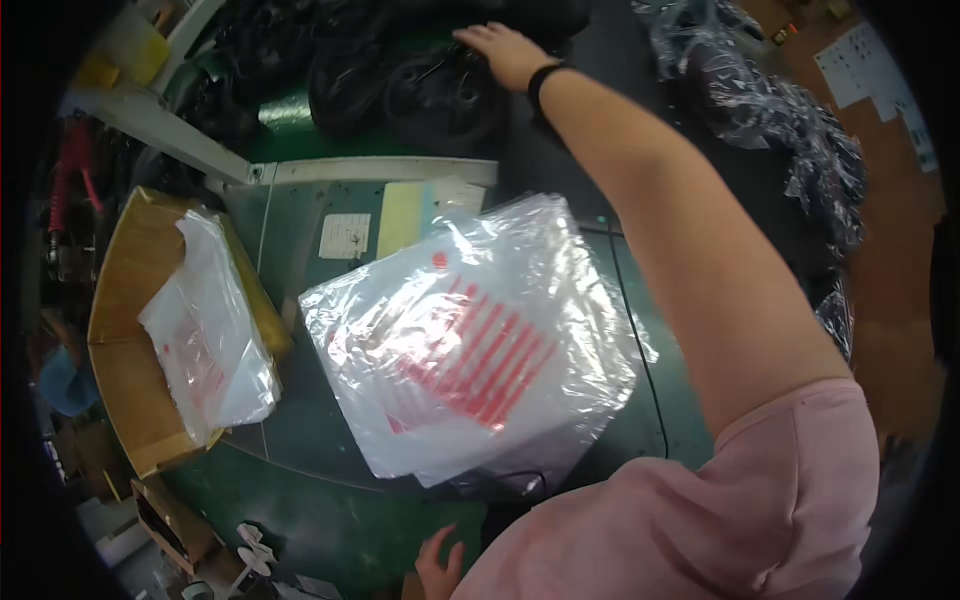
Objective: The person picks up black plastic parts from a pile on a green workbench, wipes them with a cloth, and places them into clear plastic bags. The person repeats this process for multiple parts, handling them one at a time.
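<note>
My right hand (505, 55) is stretched to the far side of the bench, its fingers extended over a row of black rounded parts (440, 95). It touches or hovers just above them; I cannot tell which. A black band circles that wrist. Down at the lower edge, my left hand (438, 568) shows only in part, fingers apart and nothing seen in it. Between the two hands lies a stack of clear plastic bags (480, 330) with red print, fanned unevenly on the green bench (300, 290).
On the left, an open cardboard box (120, 330) holds more printed plastic bags (210, 340). Paper labels (345, 236) and a yellow sheet (400, 215) lie behind the stack. A thin black cable (640, 345) crosses the bench. Plastic-wrapped black items (750, 100) line the right side.
</note>
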`<action>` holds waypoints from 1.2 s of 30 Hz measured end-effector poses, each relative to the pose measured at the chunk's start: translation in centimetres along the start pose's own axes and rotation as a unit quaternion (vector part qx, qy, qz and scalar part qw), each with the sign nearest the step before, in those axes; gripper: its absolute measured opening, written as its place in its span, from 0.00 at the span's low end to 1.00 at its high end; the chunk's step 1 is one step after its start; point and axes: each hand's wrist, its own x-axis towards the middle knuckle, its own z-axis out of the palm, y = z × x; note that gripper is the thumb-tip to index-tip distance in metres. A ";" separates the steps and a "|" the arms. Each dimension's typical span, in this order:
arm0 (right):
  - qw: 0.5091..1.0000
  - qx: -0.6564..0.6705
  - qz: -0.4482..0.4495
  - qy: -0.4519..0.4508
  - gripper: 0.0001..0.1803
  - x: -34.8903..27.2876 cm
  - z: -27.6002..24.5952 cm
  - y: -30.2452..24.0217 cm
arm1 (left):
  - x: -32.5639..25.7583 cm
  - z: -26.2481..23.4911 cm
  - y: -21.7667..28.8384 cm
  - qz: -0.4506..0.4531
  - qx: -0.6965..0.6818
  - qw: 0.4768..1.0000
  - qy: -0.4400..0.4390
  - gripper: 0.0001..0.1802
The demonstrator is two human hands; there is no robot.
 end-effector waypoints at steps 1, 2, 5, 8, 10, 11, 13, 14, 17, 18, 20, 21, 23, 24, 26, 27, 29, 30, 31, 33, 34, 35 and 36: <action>0.999 -0.001 0.016 -0.042 0.35 2.1 0.6 -0.7 | -1.0 -0.6 -2.1 -0.107 -0.077 0.991 -0.014 0.20; 1.000 0.007 0.008 0.025 0.32 3.3 2.9 1.9 | 0.1 -1.8 -2.7 -0.102 -0.046 0.994 -0.002 0.18; 0.974 -0.037 0.100 -0.199 0.32 4.1 4.6 3.6 | 1.8 -3.7 -4.3 -0.138 -0.037 0.989 0.049 0.14; 0.928 -0.289 -0.179 -0.154 0.53 3.6 6.0 9.2 | 3.6 -7.8 -6.8 -0.153 -0.041 0.977 0.144 0.12; 0.959 -0.162 -0.096 -0.211 0.54 4.1 4.8 6.1 | 4.1 -8.7 -4.6 -0.089 0.008 0.973 0.211 0.10; 0.965 -0.103 -0.044 -0.236 0.55 4.0 3.2 5.4 | 4.6 -9.4 -2.9 -0.048 0.036 0.969 0.241 0.09; 0.956 -0.044 -0.118 -0.264 0.44 4.4 0.0 3.7 | 6.8 -8.0 3.9 0.107 0.163 0.971 0.137 0.11; 0.938 -0.072 -0.134 -0.313 0.40 4.4 -2.2 1.4 | 8.5 -6.5 7.1 0.197 0.192 0.958 0.080 0.15; 0.913 -0.060 -0.125 -0.383 0.34 1.0 -4.6 -0.2 | 13.4 -1.3 12.5 0.255 0.307 0.914 -0.078 0.29; 0.945 0.001 -0.116 -0.307 0.33 -2.3 -5.2 0.2 | 15.5 0.0 13.0 0.290 0.359 0.882 -0.093 0.31; 0.905 0.158 0.051 -0.391 0.34 -5.6 -10.6 -4.9 | 17.6 2.6 12.2 0.313 0.425 0.847 -0.066 0.34; 0.893 0.262 0.068 -0.359 0.32 -7.8 -10.7 -5.8 | 18.2 3.2 11.7 0.303 0.445 0.842 -0.027 0.35; 0.903 0.267 0.173 -0.289 0.39 -13.3 -11.5 -5.8 | 19.0 3.9 11.7 0.291 0.466 0.835 0.035 0.37; 0.893 0.298 0.207 -0.268 0.40 -16.5 -13.0 -6.3 | 18.9 4.0 11.8 0.278 0.462 0.840 0.064 0.37; 0.868 0.373 0.254 -0.208 0.40 -23.2 -17.3 -7.1 | 18.7 4.9 12.4 0.248 0.459 0.844 0.129 0.37; 0.874 0.363 0.282 -0.159 0.41 -26.7 -19.9 -8.2 | 18.8 5.8 12.4 0.233 0.457 0.843 0.160 0.36; 0.894 0.285 0.337 -0.076 0.42 -33.9 -23.9 -10.6 | 18.3 7.6 13.4 0.288 0.399 0.847 0.204 0.36; 0.873 0.270 0.393 -0.100 0.38 -36.8 -25.7 -11.6 | 17.9 9.2 13.6 0.355 0.374 0.838 0.182 0.36; 0.883 0.208 0.411 -0.086 0.37 -39.9 -26.8 -12.6 | 17.2 11.3 14.1 0.420 0.346 0.824 0.157 0.36; 0.873 0.138 0.454 -0.110 0.43 -45.5 -27.5 -13.7 | 14.0 16.5 17.0 0.365 0.342 0.861 0.096 0.34; 0.857 0.153 0.479 -0.116 0.44 -48.0 -27.4 -14.3 | 13.3 18.3 17.5 0.339 0.387 0.852 0.095 0.34; 0.839 0.170 0.503 -0.119 0.45 -50.4 -26.9 -14.7 | 13.1 19.8 17.6 0.313 0.431 0.840 0.098 0.35; 0.821 0.189 0.525 -0.121 0.46 -51.7 -26.5 -15.0 | 13.6 20.8 17.4 0.286 0.475 0.826 0.103 0.35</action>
